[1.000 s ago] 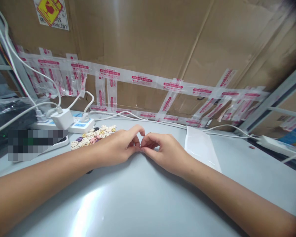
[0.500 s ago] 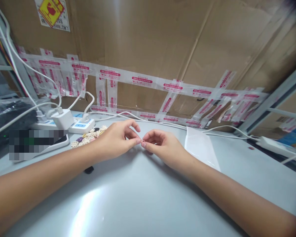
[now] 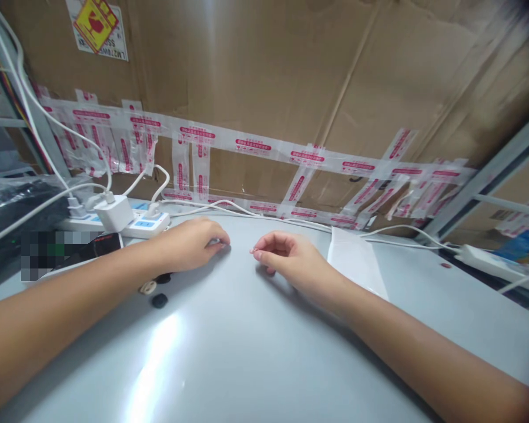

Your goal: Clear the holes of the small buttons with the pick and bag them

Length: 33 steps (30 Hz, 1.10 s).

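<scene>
My right hand [image 3: 288, 252] is closed in a pinch, its thumb and forefinger tips gripping a small pink ring-like piece [image 3: 253, 251] just above the table. My left hand [image 3: 191, 242] lies lower to the left, knuckles up, thumb and forefinger curled together near the tabletop; whatever sits between them is hidden or too small to name. Below the left forearm are a cream oval piece with openings [image 3: 149, 287] and a black piece [image 3: 159, 301]. Another dark piece [image 3: 163, 278] shows partly beside the wrist. The left hand and forearm cover the area behind them.
A white power strip [image 3: 152, 225] with a plugged-in white adapter [image 3: 114, 212] stands back left, near a partly blurred device. White cables run along the large taped carton [image 3: 264, 70]. A white sheet or bag [image 3: 357, 261] lies beyond my right wrist; another power strip [image 3: 489, 261] is far right.
My left hand has parted from my right fingertips, moving left and down with its fingers curling in. The right hand stays nearly in place with the pink piece. The small-piece pile is now covered.
</scene>
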{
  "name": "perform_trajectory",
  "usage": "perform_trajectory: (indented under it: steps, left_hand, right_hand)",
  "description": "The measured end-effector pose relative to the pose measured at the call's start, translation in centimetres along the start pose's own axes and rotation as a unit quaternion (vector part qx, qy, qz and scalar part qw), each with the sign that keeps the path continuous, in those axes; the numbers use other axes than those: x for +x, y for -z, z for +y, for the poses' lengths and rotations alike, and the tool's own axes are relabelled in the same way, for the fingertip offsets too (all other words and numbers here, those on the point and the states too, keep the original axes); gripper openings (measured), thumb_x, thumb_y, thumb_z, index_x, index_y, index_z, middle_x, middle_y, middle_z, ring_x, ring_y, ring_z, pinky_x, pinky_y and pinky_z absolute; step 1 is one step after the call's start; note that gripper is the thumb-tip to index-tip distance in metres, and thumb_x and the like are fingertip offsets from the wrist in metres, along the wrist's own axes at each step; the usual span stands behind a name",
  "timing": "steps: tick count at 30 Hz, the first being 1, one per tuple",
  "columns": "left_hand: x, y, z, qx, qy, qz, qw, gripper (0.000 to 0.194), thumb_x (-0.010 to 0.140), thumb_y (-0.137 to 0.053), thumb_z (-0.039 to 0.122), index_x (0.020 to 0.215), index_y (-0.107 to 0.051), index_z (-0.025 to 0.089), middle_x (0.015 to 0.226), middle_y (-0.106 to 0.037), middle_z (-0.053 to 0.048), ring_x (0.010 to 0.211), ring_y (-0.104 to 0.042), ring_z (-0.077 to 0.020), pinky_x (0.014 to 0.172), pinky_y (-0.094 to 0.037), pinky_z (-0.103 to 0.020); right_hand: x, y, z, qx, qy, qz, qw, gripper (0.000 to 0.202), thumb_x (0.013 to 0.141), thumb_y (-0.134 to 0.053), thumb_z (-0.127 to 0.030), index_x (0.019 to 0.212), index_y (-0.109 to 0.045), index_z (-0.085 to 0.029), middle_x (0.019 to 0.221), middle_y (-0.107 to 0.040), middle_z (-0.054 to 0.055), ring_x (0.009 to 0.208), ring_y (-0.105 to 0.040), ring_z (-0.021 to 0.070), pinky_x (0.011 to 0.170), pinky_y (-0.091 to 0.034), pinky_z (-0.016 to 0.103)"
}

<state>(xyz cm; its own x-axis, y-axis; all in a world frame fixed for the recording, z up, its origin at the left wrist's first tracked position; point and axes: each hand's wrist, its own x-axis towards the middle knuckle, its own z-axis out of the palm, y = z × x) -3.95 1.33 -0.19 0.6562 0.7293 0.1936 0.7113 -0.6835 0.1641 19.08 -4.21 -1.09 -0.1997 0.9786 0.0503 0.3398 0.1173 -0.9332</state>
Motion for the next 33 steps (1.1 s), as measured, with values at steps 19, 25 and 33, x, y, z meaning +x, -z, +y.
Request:
perform_trajectory:
  steps: [19, 25, 33]
  left_hand:
    - [0.2, 0.9, 3.5, -0.476, 0.157, 0.011, 0.865, 0.03, 0.075, -0.077, 0.037, 0.098, -0.067, 0.02, 0.103, -0.073, -0.004, 0.099, -0.067, -0.0176, 0.095, -0.05, -0.034]
    - [0.2, 1.0, 3.9, -0.497, 0.17, -0.02, 0.851, 0.027, 0.077, -0.075, 0.035, 0.099, -0.068, 0.02, 0.1, -0.073, -0.003, 0.093, -0.067, -0.016, 0.087, -0.052, -0.031]
    - [0.0, 1.1, 4.0, -0.505, 0.152, -0.035, 0.849, 0.025, 0.078, -0.074, 0.035, 0.098, -0.067, 0.021, 0.1, -0.073, -0.003, 0.093, -0.068, -0.0163, 0.086, -0.053, -0.031]
  right_hand:
    - [-0.4, -0.2, -0.5, 0.054, -0.006, -0.027, 0.998, 0.022, 0.077, -0.073, -0.035, 0.085, -0.064, -0.017, 0.076, -0.063, 0.002, 0.065, -0.055, 0.0118, 0.059, -0.045, 0.025]
    - [-0.5, -0.3, -0.3, 0.049, -0.004, -0.034, 0.998, 0.02, 0.078, -0.072, -0.035, 0.085, -0.064, -0.018, 0.076, -0.065, 0.002, 0.065, -0.056, 0.0121, 0.057, -0.045, 0.025]
    - [-0.6, -0.4, -0.5, 0.027, -0.004, -0.034, 0.999, 0.02, 0.079, -0.072, -0.036, 0.086, -0.064, -0.018, 0.075, -0.065, 0.003, 0.065, -0.057, 0.0129, 0.056, -0.045, 0.024]
